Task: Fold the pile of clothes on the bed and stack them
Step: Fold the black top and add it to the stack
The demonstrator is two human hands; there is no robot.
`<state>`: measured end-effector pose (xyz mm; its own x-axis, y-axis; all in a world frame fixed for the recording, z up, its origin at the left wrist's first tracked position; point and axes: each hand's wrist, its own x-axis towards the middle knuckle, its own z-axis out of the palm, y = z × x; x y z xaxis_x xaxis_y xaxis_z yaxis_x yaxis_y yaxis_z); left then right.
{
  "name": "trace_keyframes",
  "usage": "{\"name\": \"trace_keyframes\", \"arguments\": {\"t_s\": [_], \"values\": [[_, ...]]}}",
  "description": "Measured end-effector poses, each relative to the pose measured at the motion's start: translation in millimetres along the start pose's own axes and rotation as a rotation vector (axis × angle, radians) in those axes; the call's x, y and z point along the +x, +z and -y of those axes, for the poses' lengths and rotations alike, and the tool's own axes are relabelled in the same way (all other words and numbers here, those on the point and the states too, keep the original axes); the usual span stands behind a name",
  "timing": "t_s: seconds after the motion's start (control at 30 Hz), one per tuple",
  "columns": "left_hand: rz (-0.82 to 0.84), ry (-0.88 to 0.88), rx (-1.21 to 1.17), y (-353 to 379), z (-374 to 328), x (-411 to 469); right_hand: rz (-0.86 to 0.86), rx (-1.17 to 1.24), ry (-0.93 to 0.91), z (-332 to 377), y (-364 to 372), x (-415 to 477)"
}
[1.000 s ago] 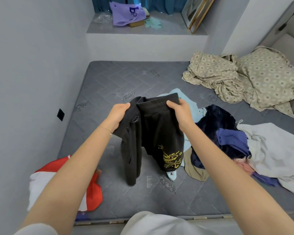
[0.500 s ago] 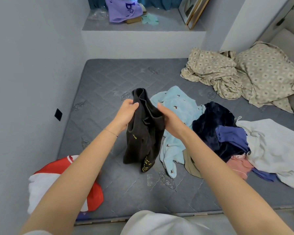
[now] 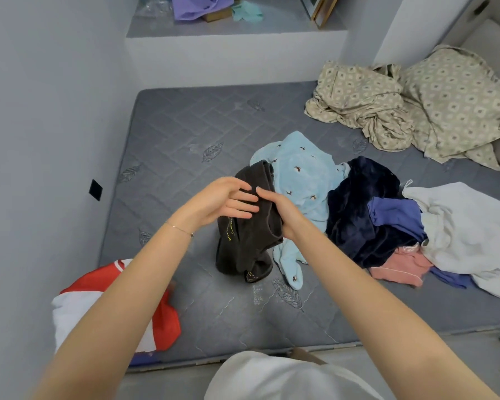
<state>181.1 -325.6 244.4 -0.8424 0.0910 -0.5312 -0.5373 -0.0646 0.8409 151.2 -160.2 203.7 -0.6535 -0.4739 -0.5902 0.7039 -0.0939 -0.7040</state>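
The shorts [image 3: 244, 241] hang doubled over the bed [image 3: 185, 134], just beside the unfolded pile [image 3: 355, 203]. Our right hand [image 3: 282, 215] grips their upper fold, fingers curled round it. Our left hand [image 3: 223, 202] lies flat against them, fingers straight, grasping nothing. We judge this piece half folded. Next comes one more fold, then laying it down flat to stack.

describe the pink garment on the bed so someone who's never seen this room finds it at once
On the grey mattress, look to the loose pile of clothes on its right half. At the pile's near edge, in front of the dark navy garment and left of the big white garment, lies the pink garment. It is the only pink piece there, edged with thin pale piping.
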Motion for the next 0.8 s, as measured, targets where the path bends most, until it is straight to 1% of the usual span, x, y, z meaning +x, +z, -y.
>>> {"name": "trace_keyframes", "arguments": {"t_s": [0.07,0.13,0.23,0.33,0.4,0.47,0.53,0.63,0.67,0.73,0.77,0.8], "values": [[-0.217,0.024,-0.007,-13,6,5,-0.012,0.041,0.009,-12,-1,3],[-0.375,0.089,-0.002,-27,16,12,0.04,0.075,-0.002,-20,-1,5],[-0.534,0.187,-0.02,-39,36,24,0.131,0.096,0.033,-26,-1,5],[-0.661,0.281,0.022,-44,51,39,0.137,0.097,0.036,-28,-8,8],[-0.677,0.333,0.077,-42,62,50,0.107,0.097,0.023,-30,-20,11],[-0.634,0.345,0.171,-35,80,61,0.035,0.087,0.012,-35,-40,15],[-0.58,0.312,0.288,-25,103,73,-0.093,-0.019,0.01,-45,-70,23],[-0.505,0.191,0.461,-9,143,96,-0.342,-0.286,0.047,-72,-120,37],[-0.479,0.138,0.517,-3,158,104,-0.397,-0.36,0.063,-82,-135,43],[-0.417,0.045,0.616,10,191,117,-0.467,-0.491,0.108,-103,-165,52],[-0.392,0.016,0.665,16,206,124,-0.5,-0.531,0.133,-113,-179,57],[-0.377,-0.014,0.703,23,219,129,-0.537,-0.521,0.157,-122,-194,63]]}}
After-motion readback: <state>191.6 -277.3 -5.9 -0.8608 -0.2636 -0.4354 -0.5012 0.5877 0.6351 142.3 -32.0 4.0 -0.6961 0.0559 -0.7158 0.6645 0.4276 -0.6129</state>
